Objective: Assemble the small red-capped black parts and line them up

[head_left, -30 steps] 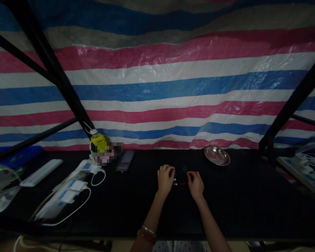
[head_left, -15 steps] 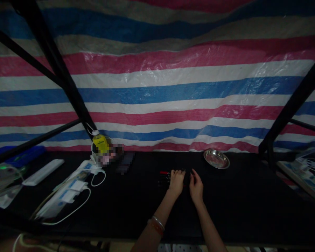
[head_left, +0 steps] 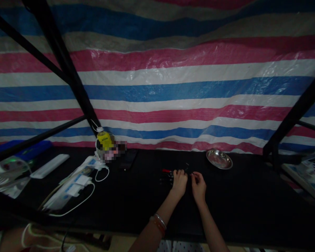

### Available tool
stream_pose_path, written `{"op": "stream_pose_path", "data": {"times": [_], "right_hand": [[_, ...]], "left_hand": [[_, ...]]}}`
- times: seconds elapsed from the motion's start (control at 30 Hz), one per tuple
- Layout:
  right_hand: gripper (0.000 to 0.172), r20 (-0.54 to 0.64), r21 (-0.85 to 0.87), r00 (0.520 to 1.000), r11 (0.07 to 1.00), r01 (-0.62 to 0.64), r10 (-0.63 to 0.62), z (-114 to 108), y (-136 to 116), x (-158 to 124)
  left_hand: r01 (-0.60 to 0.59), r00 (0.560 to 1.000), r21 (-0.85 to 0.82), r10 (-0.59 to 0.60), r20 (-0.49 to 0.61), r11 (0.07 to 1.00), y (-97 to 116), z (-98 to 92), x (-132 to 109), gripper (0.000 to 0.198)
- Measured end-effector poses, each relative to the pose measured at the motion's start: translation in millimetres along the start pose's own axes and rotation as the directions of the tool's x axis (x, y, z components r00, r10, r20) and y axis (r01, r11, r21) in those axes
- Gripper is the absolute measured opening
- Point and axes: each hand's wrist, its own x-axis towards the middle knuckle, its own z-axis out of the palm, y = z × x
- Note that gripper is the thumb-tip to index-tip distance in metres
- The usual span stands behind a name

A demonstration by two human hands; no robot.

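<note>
My left hand point(head_left: 180, 181) lies palm down with its fingers curled over a bunch of slim dark things. From its left side stick out a red end point(head_left: 167, 170) and some dark, shiny ends point(head_left: 166, 180); their kind is too dim to tell. Just beyond the left fingertips shows a small thin pale piece point(head_left: 187, 164) on the black tabletop. Close by on the right, my right hand point(head_left: 198, 185) has thumb and forefinger drawn together in a pinch. Whatever sits between those fingertips is too small and dark to name. The two hands do not touch.
A round metal dish point(head_left: 219, 159) stands behind the right hand. To the left are a yellow-labelled bottle point(head_left: 105, 140), a dark phone-like slab point(head_left: 128, 159), a power strip point(head_left: 72, 185) with white cables, and a long white bar point(head_left: 50, 166). Black frame posts point(head_left: 78, 89) flank the tabletop.
The view has shifted slightly, moving the scene rightward. My right thumb and forefinger have come together in a pinch. The thin pale piece beyond my left fingertips now shows.
</note>
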Motion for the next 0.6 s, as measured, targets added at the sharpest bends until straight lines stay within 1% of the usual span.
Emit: {"op": "stream_pose_path", "data": {"times": [0.13, 0.27, 0.33, 0.4, 0.47, 0.5, 0.57, 0.6], "right_hand": [[0.034, 0.007, 0.018, 1.000, 1.000, -0.001, 0.001, 0.8, -1.9, 0.7], [0.034, 0.019, 0.038, 1.000, 0.999, -0.020, 0.019, 0.5, -1.1, -1.1], [0.034, -0.003, 0.054, 1.000, 0.998, -0.018, 0.018, -0.6, 0.7, -0.8], [0.034, -0.051, 0.056, 0.999, 0.998, -0.002, 0.005, -1.7, 2.3, 4.2], [0.034, -0.102, 0.051, 0.995, 0.998, 0.026, -0.021, -1.2, 2.0, 16.3], [0.033, -0.118, 0.057, 0.992, 0.998, 0.040, -0.033, 0.2, 0.8, 25.1], [0.033, -0.128, 0.090, 0.990, 0.994, 0.064, -0.052, 5.8, -3.2, 45.8], [0.034, -0.103, 0.108, 0.993, 0.992, 0.069, -0.058, 10.1, -5.6, 56.3]], "left_hand": [[0.018, 0.999, -0.010, -0.019, -0.028, 1.000, -0.6, 5.0, -2.1, 0.030], [0.050, 0.997, -0.068, -0.054, -0.062, 0.996, -2.6, 6.9, -2.9, 0.026], [0.069, 0.992, -0.144, -0.083, -0.093, 0.987, -4.4, 5.3, -3.4, 0.023], [0.094, 0.981, -0.269, -0.135, -0.140, 0.959, -7.5, 1.5, -4.1, 0.022], [0.105, 0.957, -0.433, -0.210, -0.201, 0.895, -11.9, -3.4, -4.7, 0.019], [0.099, 0.940, -0.522, -0.251, -0.229, 0.847, -14.4, -5.7, -4.8, 0.018], [0.060, 0.905, -0.689, -0.330, -0.267, 0.722, -19.5, -8.9, -4.1, 0.018], [0.034, 0.890, -0.758, -0.365, -0.273, 0.651, -22.0, -9.5, -3.4, 0.020]]}}
